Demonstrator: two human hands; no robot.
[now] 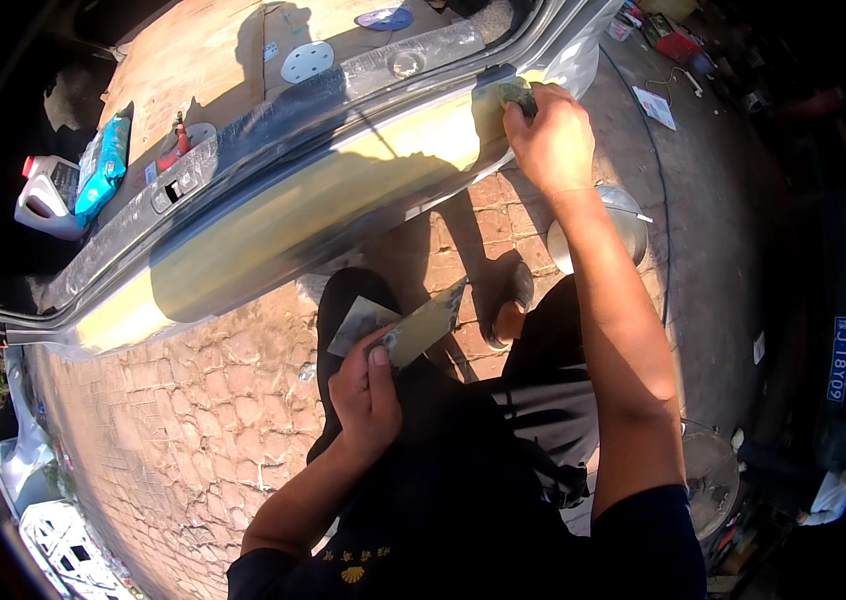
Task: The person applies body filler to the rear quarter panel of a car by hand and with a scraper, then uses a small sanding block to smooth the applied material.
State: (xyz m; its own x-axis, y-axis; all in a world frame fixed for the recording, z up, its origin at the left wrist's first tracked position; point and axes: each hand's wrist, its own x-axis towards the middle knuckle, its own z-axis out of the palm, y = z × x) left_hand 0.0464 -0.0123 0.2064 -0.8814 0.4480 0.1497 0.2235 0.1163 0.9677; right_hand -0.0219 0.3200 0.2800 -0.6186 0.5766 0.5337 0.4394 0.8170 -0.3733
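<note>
My left hand [365, 400] is closed on a flat plate smeared with yellowish putty [427, 328], held above my knees. A second thin plate, greyish [359, 324], sticks out beside it; the same hand seems to hold both. My right hand [555, 140] reaches forward and pinches a small putty spreader [517, 92], partly hidden by the fingers. The spreader rests against the far right end of a car's body panel [273, 205], which carries a long yellowish band of putty. My shadow falls over much of that band.
Inside the car opening lie a white jug with a red cap [47, 195], a blue packet [105, 168], a red tool [175, 150] and a perforated sanding disc [308, 62]. A round metal stool [608, 228] stands by my right forearm. A dark cable [665, 200] crosses the paved floor [173, 410].
</note>
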